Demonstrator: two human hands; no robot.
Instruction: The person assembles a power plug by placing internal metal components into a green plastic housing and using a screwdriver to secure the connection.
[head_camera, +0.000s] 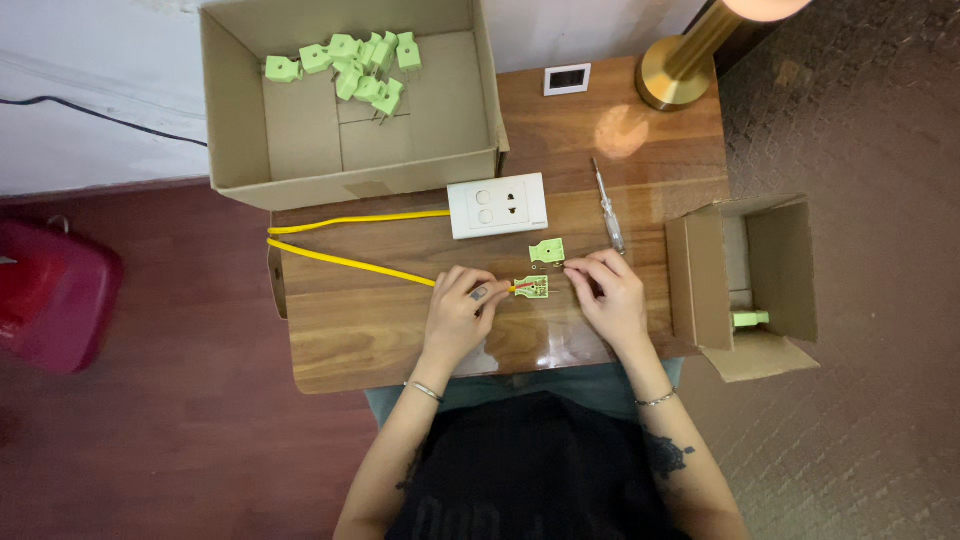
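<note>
Up top, the big box holds green plug shells; left hand pinches yellow cable

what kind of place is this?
Probably a home room used for hand assembly: a small wooden table, a brass lamp base, and a cardboard box of green plug parts.

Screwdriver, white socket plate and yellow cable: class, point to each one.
Screwdriver (607, 212), head view, on its shaft.
White socket plate (497, 205), head view, centre of its face.
Yellow cable (350, 262), head view, on the lower strand.

Open brown carton at table's back-left, smaller open carton beside its right edge.
</note>
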